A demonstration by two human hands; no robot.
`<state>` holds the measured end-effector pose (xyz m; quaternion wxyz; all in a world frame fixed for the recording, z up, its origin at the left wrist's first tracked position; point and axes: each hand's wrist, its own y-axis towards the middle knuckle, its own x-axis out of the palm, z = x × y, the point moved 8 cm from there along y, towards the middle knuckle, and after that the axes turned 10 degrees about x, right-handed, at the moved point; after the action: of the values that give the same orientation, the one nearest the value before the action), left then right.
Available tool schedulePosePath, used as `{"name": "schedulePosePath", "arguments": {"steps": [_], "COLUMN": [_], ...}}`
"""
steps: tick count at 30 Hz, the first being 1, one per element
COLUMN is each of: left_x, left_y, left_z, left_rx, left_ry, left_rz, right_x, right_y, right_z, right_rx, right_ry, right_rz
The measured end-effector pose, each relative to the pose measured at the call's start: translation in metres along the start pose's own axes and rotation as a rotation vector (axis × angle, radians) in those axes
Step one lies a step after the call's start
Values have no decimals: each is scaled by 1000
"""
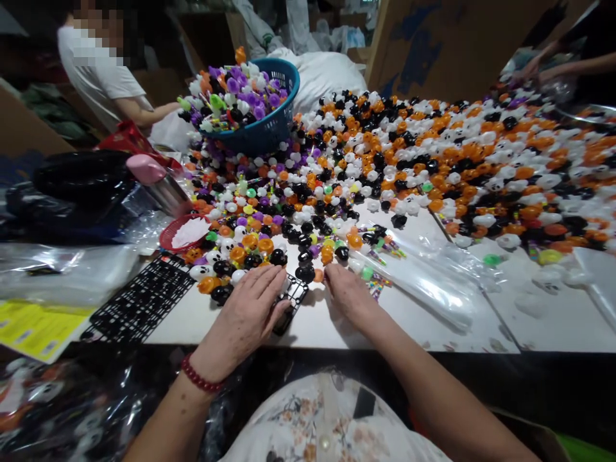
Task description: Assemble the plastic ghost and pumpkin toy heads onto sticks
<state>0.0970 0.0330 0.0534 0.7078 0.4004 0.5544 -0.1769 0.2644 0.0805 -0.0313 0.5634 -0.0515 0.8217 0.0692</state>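
My left hand (253, 303) wraps over a small black plastic grid (298, 292) near the table's front edge, fingers together and thumb along its near side. Much of the grid lies under the palm. My right hand (350, 294) is curled with its fingertips pinched beside a small peach-orange piece (318, 275); what sits between the fingers is hidden. Just beyond both hands are shiny black pieces (305, 256), an orange one (327, 254) and white ghost-like toppers (228, 244). Multicoloured sticks (380, 285) lie right of my right hand.
Heaped novelty toppers (457, 154) cover the table's back and right. A blue basket (269, 131) holds more. Clear plastic sleeves (423, 276) lie right; black grid sheets (144, 298), a red basket (166, 239) and a pink-lidded bottle (161, 186) stand left. Two other people work beyond.
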Motion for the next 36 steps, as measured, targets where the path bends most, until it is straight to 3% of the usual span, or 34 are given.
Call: {"name": "schedulePosePath", "arguments": {"steps": [7,14,20,27,36], "left_x": [1,-1,1,1,2], "left_y": [-1,-3,-4,-2,-3], "left_z": [-2,-2,-4,-4,-4], "left_rx": [8,12,8,-1,-2], "left_ry": [-12,-20,-15,-21,-20], "left_rz": [8,20,30,41,42], "right_x": [8,22,33,50,42], "right_y": [6,10,22,38,35], "right_z": [-17,-29,-25,-33,-40], "right_rx": [26,136,185,245,179], "right_ry": [161,818,965,849,417], "right_rz": [-58,-255,-104,-83,-100]}}
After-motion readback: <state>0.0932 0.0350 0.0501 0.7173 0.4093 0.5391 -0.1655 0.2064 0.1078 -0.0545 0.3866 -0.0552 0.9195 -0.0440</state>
